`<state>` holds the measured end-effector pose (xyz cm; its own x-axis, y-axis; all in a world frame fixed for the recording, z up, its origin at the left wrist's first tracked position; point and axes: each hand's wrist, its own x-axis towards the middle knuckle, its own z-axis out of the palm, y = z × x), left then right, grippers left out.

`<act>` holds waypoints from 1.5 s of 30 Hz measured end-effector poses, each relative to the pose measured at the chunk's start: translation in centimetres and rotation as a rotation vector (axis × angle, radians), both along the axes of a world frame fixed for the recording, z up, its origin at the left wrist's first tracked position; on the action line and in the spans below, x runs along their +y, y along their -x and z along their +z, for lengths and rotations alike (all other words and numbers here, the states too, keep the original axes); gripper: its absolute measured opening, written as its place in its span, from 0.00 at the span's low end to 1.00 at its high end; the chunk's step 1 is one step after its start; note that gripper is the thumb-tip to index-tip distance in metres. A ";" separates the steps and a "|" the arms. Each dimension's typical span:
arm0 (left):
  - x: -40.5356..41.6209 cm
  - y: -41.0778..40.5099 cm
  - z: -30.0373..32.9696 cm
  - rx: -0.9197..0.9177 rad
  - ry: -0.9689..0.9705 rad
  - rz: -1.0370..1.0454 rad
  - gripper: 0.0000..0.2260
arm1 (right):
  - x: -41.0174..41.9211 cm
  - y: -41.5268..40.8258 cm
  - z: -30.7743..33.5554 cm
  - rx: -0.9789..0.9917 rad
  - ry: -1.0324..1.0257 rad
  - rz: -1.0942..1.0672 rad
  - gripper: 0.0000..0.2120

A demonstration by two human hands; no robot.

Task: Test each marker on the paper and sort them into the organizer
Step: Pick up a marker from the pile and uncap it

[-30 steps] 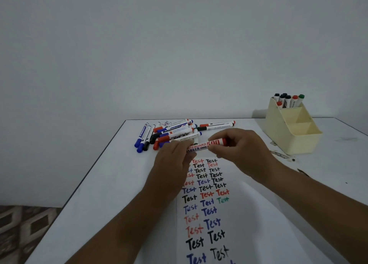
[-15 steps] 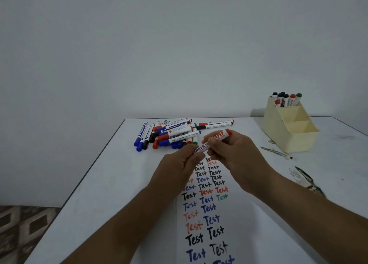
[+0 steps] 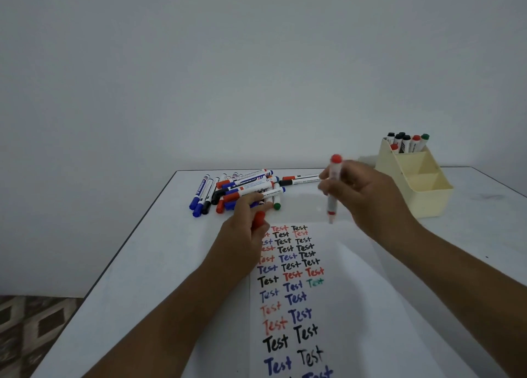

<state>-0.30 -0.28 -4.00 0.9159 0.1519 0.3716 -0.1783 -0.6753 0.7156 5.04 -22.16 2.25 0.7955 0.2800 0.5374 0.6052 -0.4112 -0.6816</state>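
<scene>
My right hand [image 3: 362, 198] grips an uncapped red marker [image 3: 333, 189] nearly upright, tip pointing down just above the top of the paper [image 3: 356, 306]. My left hand [image 3: 242, 229] pinches the red cap [image 3: 259, 219] beside the paper's upper left corner. The paper carries columns of "Test" written in red, black, blue and green. A pile of markers [image 3: 242, 189] lies on the table beyond my left hand. The cream organizer [image 3: 419, 183] stands at the back right, with several markers [image 3: 407, 142] upright in its rear compartment; its two front compartments look empty.
The white table [image 3: 137, 278] ends at a dark edge on the left, with patterned floor [image 3: 31, 329] beyond. A plain wall rises behind the table.
My hands pulled apart and the cap came off the red marker. The right hand swung the marker from lying sideways to upright, tip down; the left hand kept the cap.
</scene>
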 end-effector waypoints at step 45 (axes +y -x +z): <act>0.5 0.8 -0.1 0.210 -0.271 -0.280 0.51 | -0.8 3.4 -2.0 -0.206 0.282 -0.069 0.14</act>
